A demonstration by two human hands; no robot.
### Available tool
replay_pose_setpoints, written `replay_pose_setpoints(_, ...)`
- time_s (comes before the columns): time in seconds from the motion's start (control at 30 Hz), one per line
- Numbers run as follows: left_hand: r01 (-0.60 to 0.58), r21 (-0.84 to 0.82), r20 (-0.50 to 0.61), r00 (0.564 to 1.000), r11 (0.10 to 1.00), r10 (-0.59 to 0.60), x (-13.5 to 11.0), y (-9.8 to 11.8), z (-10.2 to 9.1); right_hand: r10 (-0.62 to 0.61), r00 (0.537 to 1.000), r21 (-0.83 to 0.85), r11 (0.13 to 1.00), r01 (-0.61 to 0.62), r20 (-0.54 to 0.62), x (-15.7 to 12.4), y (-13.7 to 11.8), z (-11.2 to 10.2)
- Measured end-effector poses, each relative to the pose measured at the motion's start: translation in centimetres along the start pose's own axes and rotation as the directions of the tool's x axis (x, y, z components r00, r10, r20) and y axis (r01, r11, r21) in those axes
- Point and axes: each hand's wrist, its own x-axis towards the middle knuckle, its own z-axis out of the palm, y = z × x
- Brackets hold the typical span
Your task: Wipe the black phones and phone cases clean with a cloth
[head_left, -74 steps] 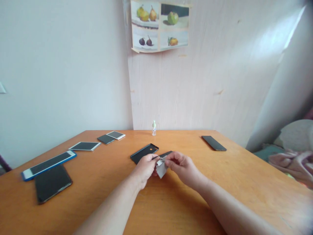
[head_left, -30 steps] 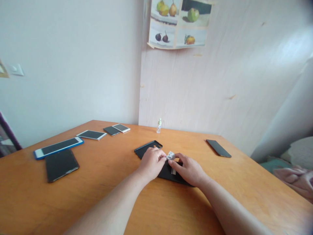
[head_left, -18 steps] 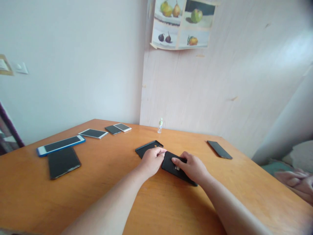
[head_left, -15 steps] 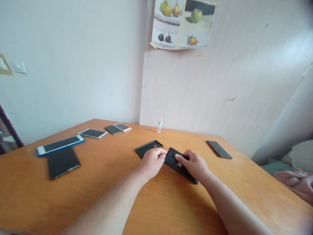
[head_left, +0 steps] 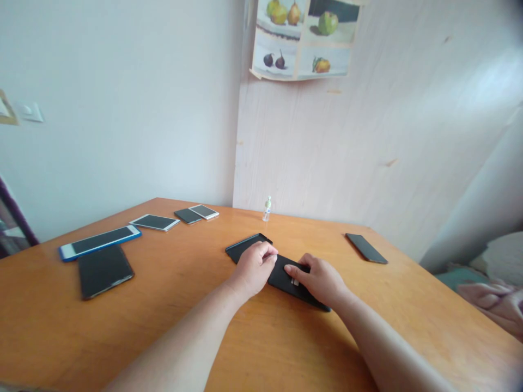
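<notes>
A black phone (head_left: 281, 279) lies flat on the wooden table (head_left: 261, 348) in front of me. My left hand (head_left: 254, 268) is curled, and its fingers grip the phone's left end. My right hand (head_left: 322, 281) rests on top of the phone. Its fingers press a small grey cloth (head_left: 295, 282) against the phone, and only a sliver of the cloth shows. A second black phone (head_left: 245, 246) lies just behind my left hand, camera side up.
At the left lie a blue-edged phone (head_left: 100, 241), a black phone (head_left: 104, 270), a white-edged phone (head_left: 154, 222) and two small phones (head_left: 196, 213). A tiny bottle (head_left: 267, 209) stands by the wall. Another black phone (head_left: 365, 248) lies at right. Bedding (head_left: 490, 283) is beyond the table edge.
The grey cloth, held up between both hands before, has come down onto the black phone. The phone's far end was tipped up half a second ago and now lies flat.
</notes>
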Motion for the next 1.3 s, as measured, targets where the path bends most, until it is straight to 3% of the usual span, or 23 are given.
replay_pose_setpoints(0.13,0.005,0.001,-0.023,1.000,1.000,-0.005,-0.2,-0.3,0.4,0.009,1.000,-0.011,1.000,-0.009,-0.014,0.1,0.0,-0.1)
replay_pose_setpoints(0.33,0.031,0.037,0.159,0.987,0.999,-0.036,-0.9,0.1,0.9,0.085,0.993,-0.038,0.995,-0.089,-0.078,1.2,1.9,-0.7)
replay_pose_setpoints(0.5,0.034,0.056,0.216,0.975,0.998,-0.046,-1.0,0.4,0.8,0.100,0.989,-0.039,0.994,-0.104,-0.108,1.4,2.3,-0.6)
replay_pose_setpoints(0.67,0.132,-0.030,0.125,0.984,0.991,-0.127,-0.5,0.2,0.6,0.046,0.987,0.055,0.998,-0.038,-0.156,1.1,1.7,-0.9)
replay_pose_setpoints(0.87,0.129,0.037,0.122,0.984,0.991,-0.133,0.0,0.2,-0.2,-0.207,0.925,0.056,0.970,0.237,-0.319,0.2,0.6,-1.4)
replay_pose_setpoints(1.0,0.170,0.042,0.062,0.983,0.985,-0.172,0.0,-0.1,-0.4,-0.337,0.896,0.028,0.933,0.360,-0.290,-0.3,0.1,-0.9)
replay_pose_setpoints(1.3,0.293,0.015,-0.190,0.939,0.956,-0.285,1.0,-2.2,-1.0,-0.443,0.874,-0.065,0.896,0.439,-0.201,-0.8,-0.4,0.1)
